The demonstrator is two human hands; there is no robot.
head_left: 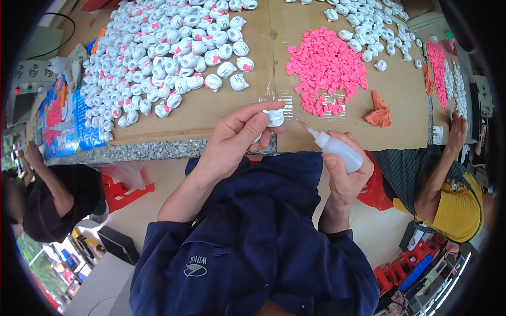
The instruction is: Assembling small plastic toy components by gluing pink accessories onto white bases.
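Observation:
Between the thumb and fingers of my left hand (pixel 235 136) is a small white cat-head-shaped piece (pixel 274 118), held over the table's near edge. My right hand (pixel 348 174) grips a translucent white squeeze bottle (pixel 340 151). The bottle's narrow tip points up and left toward the white piece, with a gap between them. Beyond my hands lies a pile of small pink bow-shaped pieces (pixel 329 68). To the left spreads a large crowd of white cat-head pieces (pixel 163 58), many bearing a pink bow.
Cardboard (pixel 263 63) covers the granite-edged table (pixel 153 150). More white pieces (pixel 363 29) sit at the far right, near an orange crumpled glove-like scrap (pixel 378 110). One person (pixel 448 195) works at the right, another (pixel 58 195) at the left. A red stool (pixel 124 187) stands below.

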